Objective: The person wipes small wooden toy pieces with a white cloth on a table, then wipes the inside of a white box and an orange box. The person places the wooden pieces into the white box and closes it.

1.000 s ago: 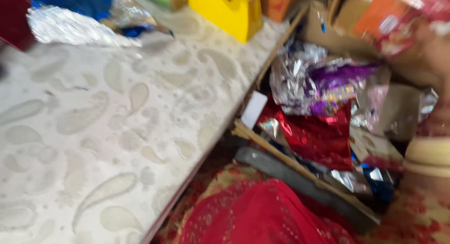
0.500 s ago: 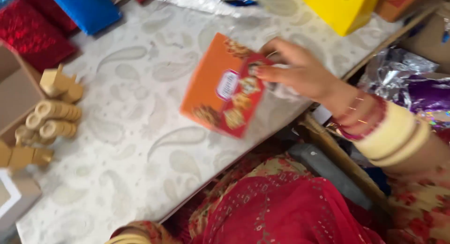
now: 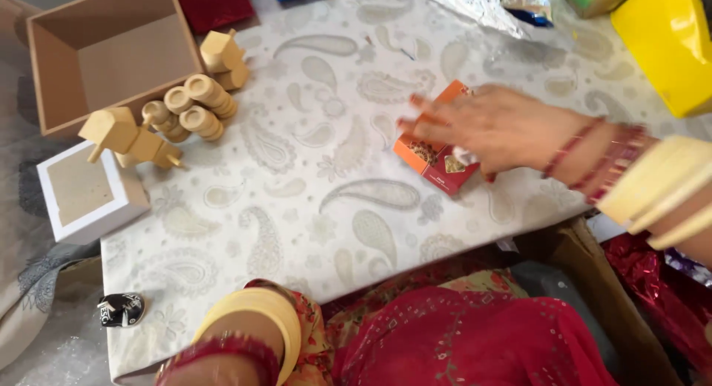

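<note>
The right hand [image 3: 493, 126] lies flat, fingers spread, over an orange-and-red carton [image 3: 434, 160] on the paisley-covered worktop [image 3: 319, 200], pressing it down rather than gripping it. Only the left wrist [image 3: 245, 334] with its yellow bangle shows below the carton; whether that hand is closed cannot be told. Left of the carton lie wooden pieces [image 3: 185, 108], an open brown box [image 3: 104, 52] and a white box [image 3: 89, 193]; nothing lies between.

Pictured on a paisley-clothed counter [image 3: 311, 208]: open brown box [image 3: 111, 52], wooden spools [image 3: 194, 108] and pegged blocks [image 3: 130, 137], white-framed lid [image 3: 89, 193]; beyond, crumpled foil [image 3: 475, 4], yellow bag [image 3: 667, 45].
</note>
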